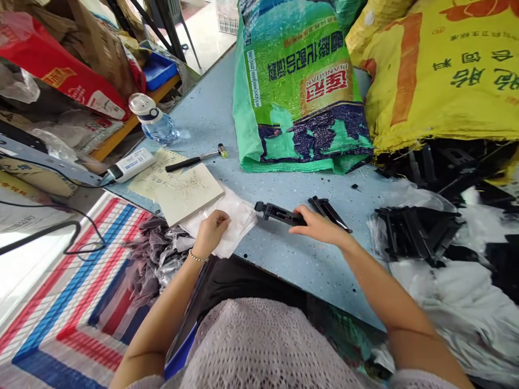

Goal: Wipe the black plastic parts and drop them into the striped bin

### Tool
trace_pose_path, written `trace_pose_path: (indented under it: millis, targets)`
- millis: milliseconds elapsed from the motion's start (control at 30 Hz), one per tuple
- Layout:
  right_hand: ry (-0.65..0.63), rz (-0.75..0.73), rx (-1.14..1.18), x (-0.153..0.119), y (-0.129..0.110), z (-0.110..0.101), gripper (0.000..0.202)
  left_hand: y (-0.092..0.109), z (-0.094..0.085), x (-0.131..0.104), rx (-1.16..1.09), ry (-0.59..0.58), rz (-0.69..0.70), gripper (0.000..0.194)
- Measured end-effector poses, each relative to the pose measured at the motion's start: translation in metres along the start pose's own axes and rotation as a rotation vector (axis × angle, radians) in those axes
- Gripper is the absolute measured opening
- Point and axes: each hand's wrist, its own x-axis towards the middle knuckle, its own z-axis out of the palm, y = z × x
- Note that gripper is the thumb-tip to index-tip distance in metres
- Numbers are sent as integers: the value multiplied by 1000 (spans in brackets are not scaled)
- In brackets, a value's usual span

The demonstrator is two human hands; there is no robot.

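**A black part in the right hand, its left end next to the white bags**

In the head view, a person works at a speckled blue table. The right hand grips the black part by its right end, with the thumb and fingers closed around it. The part is long and thin. It runs mostly from left to right, and its left end tips a little to the far side. That end points past the left hand and sits just by the right edge of the flat, thin white bags. I cannot tell if they touch.

The left hand is over the bags, to the left of the part and a bit nearer to the body. Its fingers are bent in close together, but I cannot tell if they pinch a bag. The right hand is the near one to the part, since it has hold of it. The left hand is apart from it, with some of the bags in between.

More black pieces lie just past the right hand. On the far left side, a pale board lies by the bags, and a small hammer is at its far edge.
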Motion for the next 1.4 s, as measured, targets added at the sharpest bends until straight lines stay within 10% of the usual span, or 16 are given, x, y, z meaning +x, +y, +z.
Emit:
trace_pose_path:
  millis: [200,333,500,733,1000,1100,1400]
  targets:
    - [-151,-223,731,-2,-36,70,40,-5,5,2,-143,41,-49,18]
    - [-63,-109,363,-12,-47,79,35,-4,-7,-2,-74,133,-2,12]
    - [73,-167,141,-20,-57,74,42,1,-18,-9,236,79,374,28]
    - [100,-155,73,-17,-71,86,39,4,-34,-6,479,202,394,40]
    - [54,124,1048,24,-85,126,74,34,17,-56,236,-43,678,59]
    - [36,153,1324,27,-94,144,59,33,30,-68,103,-52,684,66]
    - [275,-386,435,-35,-122,139,53,30,4,-65,23,14,608,61]
